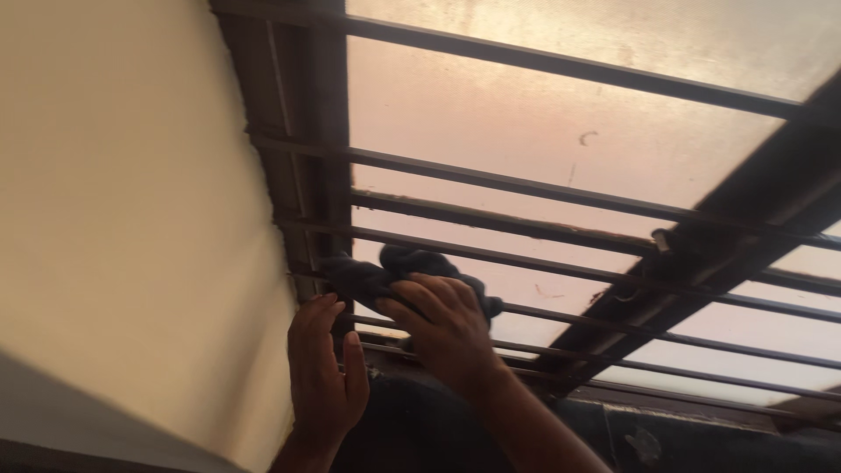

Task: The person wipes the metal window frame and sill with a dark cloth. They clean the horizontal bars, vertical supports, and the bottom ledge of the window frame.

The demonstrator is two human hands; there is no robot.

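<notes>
Cloth [385, 271], dark and bunched, lies against the window bars [526, 188] near the bottom left corner of the window, close to the dark frame [307, 175]. The right hand [447, 328] sits just below and over the cloth's right part, fingers curled on it and pressing it to a bar, so the cloth sticks out above and to the left of the knuckles. The left hand [324, 377] is flat, fingers together, resting against the cream wall [123, 219] beside the frame, just under the cloth's left end. Frosted glass [491, 114] glows behind the bars
</notes>
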